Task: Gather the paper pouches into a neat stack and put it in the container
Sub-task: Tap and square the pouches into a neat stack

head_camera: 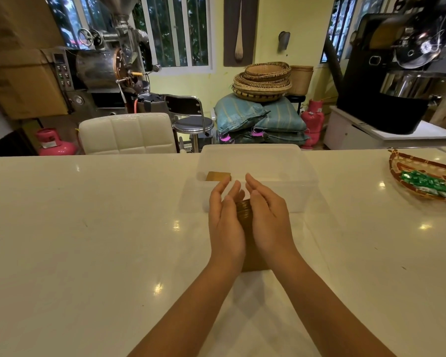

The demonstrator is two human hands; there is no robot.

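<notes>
A stack of brown paper pouches (245, 220) stands on edge on the white table, pressed between my two palms. My left hand (224, 222) is flat against its left side and my right hand (265, 217) against its right side, fingers stretched forward. Just beyond my fingertips sits a clear plastic container (301, 176). Inside it, at the near left corner, lies one more brown pouch (218, 176). Most of the stack is hidden by my hands; only its far end and near bottom corner show.
A woven basket (397, 163) holding green wrapped items sits at the table's right edge. A white padded chair (128, 134) stands behind the table's far side. Coffee roasting machines, sacks, baskets and pink gas cylinders fill the room behind.
</notes>
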